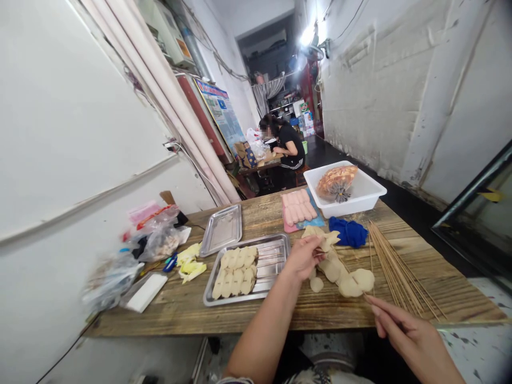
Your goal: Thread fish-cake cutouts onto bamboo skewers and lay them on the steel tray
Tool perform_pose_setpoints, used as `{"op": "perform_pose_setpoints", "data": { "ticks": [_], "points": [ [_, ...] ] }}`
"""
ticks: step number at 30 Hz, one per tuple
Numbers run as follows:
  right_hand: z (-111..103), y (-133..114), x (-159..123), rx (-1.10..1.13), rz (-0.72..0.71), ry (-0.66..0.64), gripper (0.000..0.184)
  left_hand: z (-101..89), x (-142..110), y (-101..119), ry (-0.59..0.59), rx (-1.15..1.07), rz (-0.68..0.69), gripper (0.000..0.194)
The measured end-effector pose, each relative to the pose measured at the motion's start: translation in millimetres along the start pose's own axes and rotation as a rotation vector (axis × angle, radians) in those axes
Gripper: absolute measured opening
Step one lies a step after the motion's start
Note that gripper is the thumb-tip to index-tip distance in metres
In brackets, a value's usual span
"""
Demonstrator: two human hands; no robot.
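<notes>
My right hand (404, 328) is closed in a pinch around the lower end of a thin wooden skewer (366, 295). Pale, flat, round slices (356, 282) sit on that skewer. My left hand (304, 258) reaches over a loose pile of similar slices (332, 265), thumb and fingers pinched at the edge of a pale slice (328, 240); its fingertips are partly hidden. One small slice (317, 285) lies on the wood below. Left of my hands, a metal tray (276, 280) holds rows of skewered slices (236, 272), sticks pointing right.
Bare skewers (396, 272) fan out at right beside a blue cloth (349, 232). Behind stand pink sausage-like pieces (298, 207) and a white tub (370, 194) with a bagged bundle. Another metal tray (222, 229) and plastic bags (160, 234) are left. A person (290, 141) sits farther back.
</notes>
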State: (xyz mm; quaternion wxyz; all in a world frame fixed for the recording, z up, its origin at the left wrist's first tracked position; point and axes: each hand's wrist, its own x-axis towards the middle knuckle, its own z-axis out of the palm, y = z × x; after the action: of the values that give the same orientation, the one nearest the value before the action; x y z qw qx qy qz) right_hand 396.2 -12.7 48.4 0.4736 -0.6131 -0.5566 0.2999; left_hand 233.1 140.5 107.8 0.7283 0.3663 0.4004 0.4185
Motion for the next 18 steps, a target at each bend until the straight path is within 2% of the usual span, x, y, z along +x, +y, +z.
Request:
{"op": "perform_pose_setpoints", "data": {
  "ticks": [6, 12, 18],
  "points": [
    [12.1, -2.1, -1.7, 0.052, -0.012, 0.0, 0.036, -0.1, 0.6, -3.8, 0.011, -0.165, -0.022, 0.026],
    [15.6, -0.6, -0.4, 0.067, -0.003, 0.021, 0.033, 6.4, -3.4, -6.7, 0.041, -0.16, 0.009, 0.018],
    [18.5, -4.1, 0.1, 0.083, 0.009, 0.029, 0.032, 12.2, -6.3, -13.0, 0.063, -0.182, 0.001, 0.019]
  ]
}}
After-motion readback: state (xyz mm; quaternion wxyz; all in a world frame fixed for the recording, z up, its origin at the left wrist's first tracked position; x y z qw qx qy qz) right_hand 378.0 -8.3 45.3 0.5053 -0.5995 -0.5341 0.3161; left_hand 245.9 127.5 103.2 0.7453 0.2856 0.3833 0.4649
